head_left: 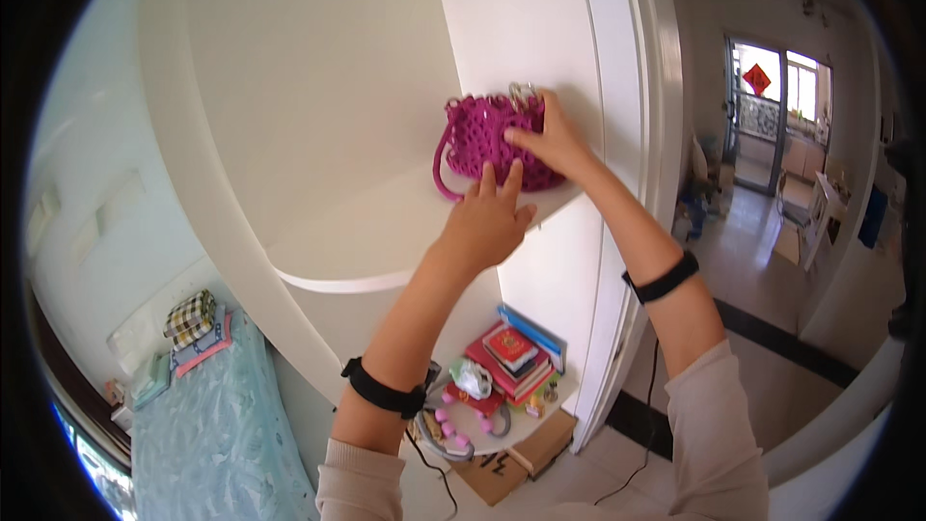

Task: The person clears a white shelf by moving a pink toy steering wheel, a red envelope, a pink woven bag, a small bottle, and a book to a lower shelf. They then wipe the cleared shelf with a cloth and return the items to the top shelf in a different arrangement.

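Observation:
A magenta openwork woven handbag (pixel 473 140) sits on the white upper shelf (pixel 362 232), close to its right side wall. Its looped handle hangs down on the left, and something metallic shows at its top edge. My right hand (pixel 555 143) grips the bag's right side, thumb on the front and the other fingers mostly hidden behind it. With fingers spread, my left hand (pixel 485 227) touches the lower front of the bag. Each forearm wears a black band.
On the lower shelf lie red books (pixel 511 357), a blue folder (pixel 535 330), a clear plastic bag (pixel 472 379) and a pink-and-grey ring (pixel 463 434). A cardboard box (pixel 492 476) rests on the floor below. Left is a bed (pixel 207 425); right, a hallway (pixel 743 260).

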Demonstrator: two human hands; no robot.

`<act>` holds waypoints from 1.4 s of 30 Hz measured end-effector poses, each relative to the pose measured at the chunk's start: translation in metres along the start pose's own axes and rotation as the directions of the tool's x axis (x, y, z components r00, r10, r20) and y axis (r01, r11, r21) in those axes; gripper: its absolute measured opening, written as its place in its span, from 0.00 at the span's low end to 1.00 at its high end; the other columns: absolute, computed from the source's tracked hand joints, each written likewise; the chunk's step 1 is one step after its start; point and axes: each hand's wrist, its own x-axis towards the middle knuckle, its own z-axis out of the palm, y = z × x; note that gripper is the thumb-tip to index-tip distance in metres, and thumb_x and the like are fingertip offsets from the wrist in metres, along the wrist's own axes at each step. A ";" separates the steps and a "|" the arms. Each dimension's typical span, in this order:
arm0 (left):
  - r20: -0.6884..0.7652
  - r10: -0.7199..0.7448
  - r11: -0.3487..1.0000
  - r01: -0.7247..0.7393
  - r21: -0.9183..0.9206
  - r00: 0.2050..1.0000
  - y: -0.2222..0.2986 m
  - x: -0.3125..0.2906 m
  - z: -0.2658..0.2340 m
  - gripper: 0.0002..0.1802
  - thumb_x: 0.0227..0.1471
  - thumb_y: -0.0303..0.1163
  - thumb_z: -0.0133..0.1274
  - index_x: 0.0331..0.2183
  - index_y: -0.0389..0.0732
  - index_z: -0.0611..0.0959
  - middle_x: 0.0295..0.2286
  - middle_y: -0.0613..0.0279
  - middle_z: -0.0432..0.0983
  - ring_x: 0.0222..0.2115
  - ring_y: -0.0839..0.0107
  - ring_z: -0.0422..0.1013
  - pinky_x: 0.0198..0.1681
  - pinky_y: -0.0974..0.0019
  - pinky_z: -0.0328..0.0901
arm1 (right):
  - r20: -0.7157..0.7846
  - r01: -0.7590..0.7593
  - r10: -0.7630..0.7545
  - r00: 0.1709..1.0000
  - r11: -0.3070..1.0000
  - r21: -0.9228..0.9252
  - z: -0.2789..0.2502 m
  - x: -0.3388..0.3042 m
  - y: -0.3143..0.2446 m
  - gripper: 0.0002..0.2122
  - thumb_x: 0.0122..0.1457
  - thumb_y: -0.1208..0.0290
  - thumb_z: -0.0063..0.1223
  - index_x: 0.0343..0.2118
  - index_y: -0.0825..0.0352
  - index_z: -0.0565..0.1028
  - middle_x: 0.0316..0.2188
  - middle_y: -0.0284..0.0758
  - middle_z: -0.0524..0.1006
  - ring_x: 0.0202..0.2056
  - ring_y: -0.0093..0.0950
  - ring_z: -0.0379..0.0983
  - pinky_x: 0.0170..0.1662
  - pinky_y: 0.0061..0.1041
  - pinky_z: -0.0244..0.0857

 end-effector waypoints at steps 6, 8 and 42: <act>0.186 -0.185 0.982 0.175 0.071 0.965 0.005 0.006 -0.025 0.44 0.61 0.59 0.39 0.66 0.39 0.51 0.60 0.22 0.49 0.58 0.33 0.59 0.60 0.50 0.58 | 0.266 -0.052 0.142 0.953 0.946 -0.321 -0.017 -0.021 -0.030 0.41 0.47 0.55 0.67 0.58 0.72 0.58 0.47 0.51 0.75 0.49 0.48 0.73 0.50 0.42 0.69; 0.228 -0.225 0.974 0.208 0.093 0.947 0.002 0.020 -0.014 0.48 0.58 0.66 0.37 0.67 0.43 0.51 0.62 0.26 0.48 0.59 0.32 0.56 0.62 0.47 0.54 | 0.228 -0.025 0.113 0.967 0.934 -0.356 -0.014 -0.016 -0.022 0.36 0.49 0.56 0.66 0.55 0.70 0.59 0.43 0.49 0.77 0.46 0.48 0.74 0.46 0.43 0.70; 0.718 -0.331 0.720 0.656 -0.227 0.612 -0.096 -0.455 0.295 0.38 0.55 0.48 0.55 0.60 0.36 0.67 0.60 0.35 0.57 0.60 0.44 0.58 0.61 0.52 0.58 | 0.760 -0.288 0.205 0.617 0.957 -0.025 0.237 -0.563 0.054 0.11 0.53 0.71 0.58 0.39 0.65 0.77 0.45 0.44 0.75 0.50 0.42 0.70 0.54 0.38 0.63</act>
